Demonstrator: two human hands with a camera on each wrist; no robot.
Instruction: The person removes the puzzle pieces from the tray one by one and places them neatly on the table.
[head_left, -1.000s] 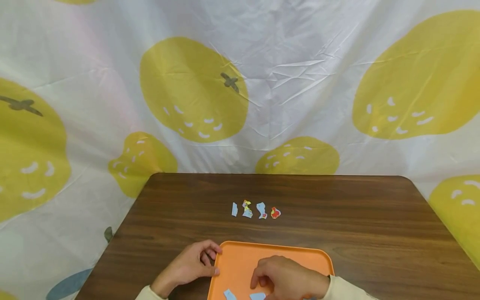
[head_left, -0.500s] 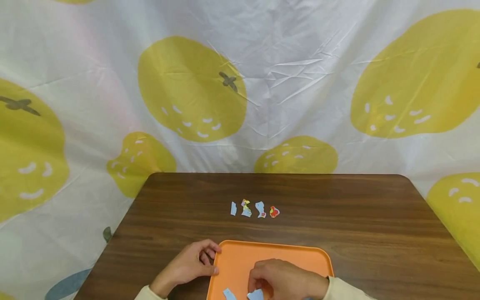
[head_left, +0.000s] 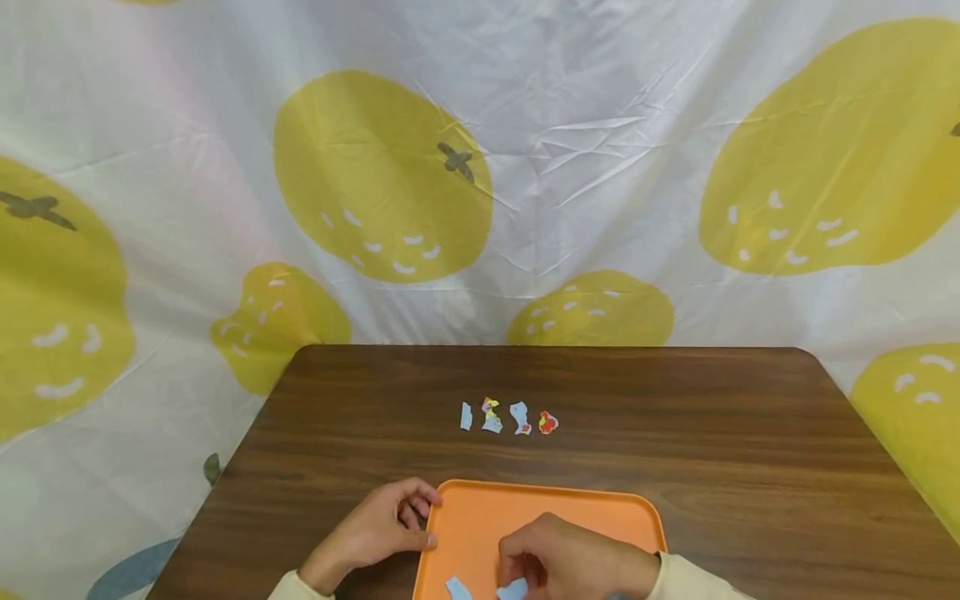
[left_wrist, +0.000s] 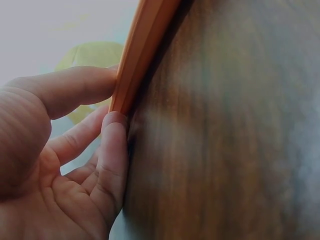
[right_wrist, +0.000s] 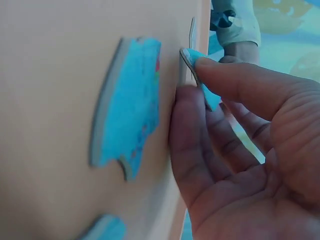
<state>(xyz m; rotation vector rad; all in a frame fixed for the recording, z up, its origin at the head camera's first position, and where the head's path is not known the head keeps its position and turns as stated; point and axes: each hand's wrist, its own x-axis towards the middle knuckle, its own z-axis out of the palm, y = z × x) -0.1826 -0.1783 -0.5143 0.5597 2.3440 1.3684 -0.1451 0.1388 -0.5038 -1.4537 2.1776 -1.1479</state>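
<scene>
My right hand (head_left: 566,554) is over the orange tray (head_left: 472,533), pinching a light-blue puzzle piece (right_wrist: 212,97) between thumb and fingertips. In the right wrist view that piece stands tilted on its edge. Another blue puzzle piece (right_wrist: 127,105), with small coloured marks, lies on the tray beside the hand, and part of one more piece (right_wrist: 111,229) shows at the bottom. In the head view a blue piece (head_left: 457,588) lies near the tray's left side. My left hand (head_left: 382,521) holds the tray's left rim, its thumb (left_wrist: 85,82) and a fingertip touching the edge.
Beyond the tray, several puzzle pieces lie in a row on the dark wooden table (head_left: 712,417), among them a red one (head_left: 548,423) and a yellow-and-blue one (head_left: 492,417). A white curtain (head_left: 585,167) with yellow fruit prints hangs behind the table.
The right hand's fingers have closed on the blue piece and tilted it up from the tray. The left hand stays at the tray's rim.
</scene>
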